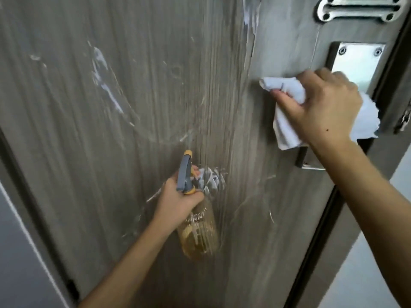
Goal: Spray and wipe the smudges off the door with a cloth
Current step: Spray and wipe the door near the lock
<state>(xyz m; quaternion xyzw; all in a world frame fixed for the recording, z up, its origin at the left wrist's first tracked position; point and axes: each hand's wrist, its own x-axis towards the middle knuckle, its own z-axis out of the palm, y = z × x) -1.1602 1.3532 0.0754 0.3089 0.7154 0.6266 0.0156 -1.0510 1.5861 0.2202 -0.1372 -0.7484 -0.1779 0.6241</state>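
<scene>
A grey wood-grain door (66, 130) fills the view, streaked with white smudges (106, 85) across its middle and lower part. My left hand (178, 196) grips the neck of a clear spray bottle (198, 232) holding yellowish liquid, its grey and yellow trigger head pointing up, close to a white smear on the door. My right hand (322, 107) grips a crumpled white cloth (287, 127) and presses it against the door at the upper right, just left of the metal lock plate (355, 61).
A metal pull handle (358, 7) is screwed on above the lock plate. The door's dark edge and frame (391, 63) run down the right side, with pale floor beyond. A grey wall (13, 241) borders the door at the lower left.
</scene>
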